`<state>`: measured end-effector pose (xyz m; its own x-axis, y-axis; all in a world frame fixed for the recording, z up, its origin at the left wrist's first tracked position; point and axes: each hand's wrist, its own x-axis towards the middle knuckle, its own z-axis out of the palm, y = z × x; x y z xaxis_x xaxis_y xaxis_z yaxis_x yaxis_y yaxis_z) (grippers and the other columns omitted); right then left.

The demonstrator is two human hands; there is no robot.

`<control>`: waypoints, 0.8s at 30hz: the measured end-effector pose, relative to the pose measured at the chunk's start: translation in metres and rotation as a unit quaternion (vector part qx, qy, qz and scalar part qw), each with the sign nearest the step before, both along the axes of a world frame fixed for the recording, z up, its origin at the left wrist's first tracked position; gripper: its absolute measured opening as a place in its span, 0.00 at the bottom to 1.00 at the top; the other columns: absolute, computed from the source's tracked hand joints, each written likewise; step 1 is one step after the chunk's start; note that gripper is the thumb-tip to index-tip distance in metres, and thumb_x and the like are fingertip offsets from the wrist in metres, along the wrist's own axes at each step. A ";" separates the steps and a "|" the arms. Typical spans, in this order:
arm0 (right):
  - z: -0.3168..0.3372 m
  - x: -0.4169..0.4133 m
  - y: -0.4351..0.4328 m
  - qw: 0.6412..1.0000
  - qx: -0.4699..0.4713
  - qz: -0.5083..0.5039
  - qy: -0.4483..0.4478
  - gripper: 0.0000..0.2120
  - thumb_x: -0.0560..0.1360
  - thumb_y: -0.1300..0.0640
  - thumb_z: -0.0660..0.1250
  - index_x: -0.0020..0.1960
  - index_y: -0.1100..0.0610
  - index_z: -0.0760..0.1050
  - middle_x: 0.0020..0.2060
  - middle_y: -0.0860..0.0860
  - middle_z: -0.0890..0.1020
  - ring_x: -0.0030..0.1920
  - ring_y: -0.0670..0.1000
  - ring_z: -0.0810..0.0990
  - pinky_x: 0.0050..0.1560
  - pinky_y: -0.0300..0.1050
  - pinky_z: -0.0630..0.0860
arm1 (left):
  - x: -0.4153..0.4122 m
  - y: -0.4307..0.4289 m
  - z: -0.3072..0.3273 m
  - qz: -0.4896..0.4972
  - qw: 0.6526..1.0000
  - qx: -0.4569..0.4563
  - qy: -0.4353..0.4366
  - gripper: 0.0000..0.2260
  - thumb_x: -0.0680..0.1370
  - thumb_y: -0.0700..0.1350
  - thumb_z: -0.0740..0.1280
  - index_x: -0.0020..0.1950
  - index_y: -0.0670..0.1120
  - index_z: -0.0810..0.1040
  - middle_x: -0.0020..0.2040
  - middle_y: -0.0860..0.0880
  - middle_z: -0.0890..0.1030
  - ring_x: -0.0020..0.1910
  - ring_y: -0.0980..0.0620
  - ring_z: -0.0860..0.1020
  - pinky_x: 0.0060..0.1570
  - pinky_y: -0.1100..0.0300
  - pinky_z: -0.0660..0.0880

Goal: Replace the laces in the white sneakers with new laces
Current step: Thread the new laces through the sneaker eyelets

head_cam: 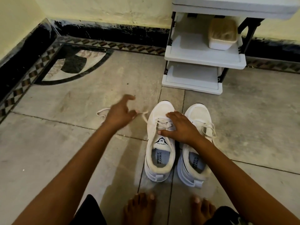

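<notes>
Two white sneakers stand side by side on the floor, toes pointing away from me. My right hand point(180, 127) rests flat on the lacing of the left sneaker point(159, 158), fingers spread and thumb across the tongue. The right sneaker point(197, 161) still has its lace tied in loose loops. My left hand point(121, 113) is blurred, just left of the left sneaker's toe. Its lower fingers pinch a white lace point(144, 115) that runs out from that sneaker. A loop of the same lace point(101, 112) lies on the floor beyond my wrist.
A white plastic shoe rack point(203, 59) stands against the wall behind the sneakers, with a white box point(222, 35) on its upper shelf. My bare feet point(139, 208) are close in front of the heels. The stone floor point(65, 143) spreads to the left.
</notes>
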<state>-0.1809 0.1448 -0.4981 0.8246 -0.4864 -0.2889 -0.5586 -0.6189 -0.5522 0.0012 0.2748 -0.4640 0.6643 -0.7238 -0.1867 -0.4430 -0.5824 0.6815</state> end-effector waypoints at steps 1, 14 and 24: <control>-0.001 0.000 0.000 1.000 0.001 -0.001 -0.001 0.40 0.70 0.37 0.67 0.73 0.56 0.60 0.73 0.51 0.63 0.74 0.52 0.57 0.72 0.46 0.55 | -0.012 -0.003 -0.002 -0.064 0.997 0.029 -0.040 0.14 0.74 0.46 0.70 0.59 0.54 0.74 0.33 0.51 0.73 0.34 0.52 0.74 0.34 0.62 0.66; -0.004 0.000 -0.001 1.000 -0.020 -0.010 0.011 0.40 0.70 0.34 0.65 0.73 0.55 0.60 0.74 0.50 0.61 0.75 0.50 0.53 0.73 0.47 0.50 | -0.034 -0.007 0.014 0.013 0.974 -0.071 0.214 0.12 0.80 0.41 0.61 0.36 0.45 0.75 0.20 0.59 0.71 0.21 0.64 0.66 0.23 0.72 0.62; 0.017 -0.015 0.028 0.982 -0.059 -0.150 -0.100 0.26 0.65 0.41 0.73 0.52 0.59 0.74 0.49 0.53 0.76 0.49 0.52 0.74 0.43 0.43 0.67 | -0.032 -0.019 0.021 -0.119 0.990 0.069 -0.004 0.12 0.78 0.33 0.56 0.56 0.37 0.77 0.54 0.40 0.80 0.55 0.43 0.77 0.51 0.61 0.69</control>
